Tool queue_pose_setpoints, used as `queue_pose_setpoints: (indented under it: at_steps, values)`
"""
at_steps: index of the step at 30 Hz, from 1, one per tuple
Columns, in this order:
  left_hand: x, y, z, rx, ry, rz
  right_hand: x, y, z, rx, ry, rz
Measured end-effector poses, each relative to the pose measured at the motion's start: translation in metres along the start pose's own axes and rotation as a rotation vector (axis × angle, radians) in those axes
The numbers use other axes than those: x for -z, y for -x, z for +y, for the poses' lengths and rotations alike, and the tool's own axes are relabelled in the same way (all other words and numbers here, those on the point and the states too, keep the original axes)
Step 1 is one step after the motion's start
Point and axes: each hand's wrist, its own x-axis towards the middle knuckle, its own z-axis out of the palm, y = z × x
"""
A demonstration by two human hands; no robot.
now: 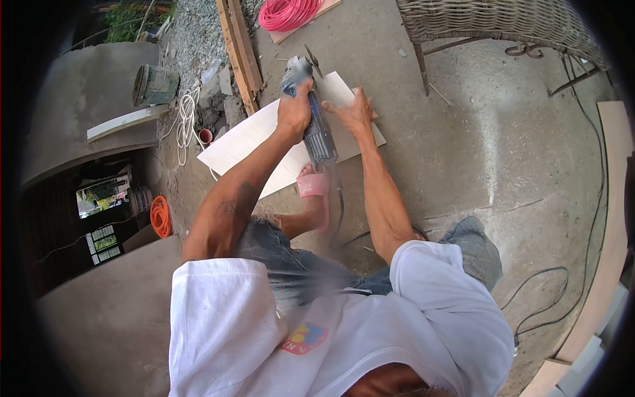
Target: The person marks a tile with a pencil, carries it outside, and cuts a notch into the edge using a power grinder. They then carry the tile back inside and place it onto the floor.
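My left hand (294, 111) is closed around the front of a grey angle grinder (319, 139), just behind its disc (311, 61). The grinder lies over a white tile (241, 142) that rests flat on the concrete floor. My right hand (354, 111) is pressed flat on the tile right beside the grinder, fingers spread and holding nothing. My foot in a pink sandal (312, 186) stands on the tile's near edge. The grinder's black cable (340, 212) trails back towards me.
A wicker chair (503, 23) stands at the top right. Wooden planks (239, 49), a pink coil (288, 13), a bucket (154, 85) and white rope (187, 116) lie beyond the tile. An orange coil (160, 217) sits at left. Boards (612, 198) and black cables (542, 298) run along the right.
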Motion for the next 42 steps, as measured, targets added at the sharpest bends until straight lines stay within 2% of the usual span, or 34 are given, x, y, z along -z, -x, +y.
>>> queue_pose_setpoints:
  at_steps: [11,17,42]
  values:
    - [0.001,0.001,0.001,0.006,-0.009,-0.014,0.0,0.0,0.0,-0.01,0.004,0.017]
    - [-0.001,0.006,0.005,0.093,0.0,0.035,0.0,-0.003,-0.003,-0.014,0.006,0.028]
    - [0.003,0.012,0.013,0.038,-0.137,0.049,-0.004,-0.001,0.004,0.013,-0.002,0.046]
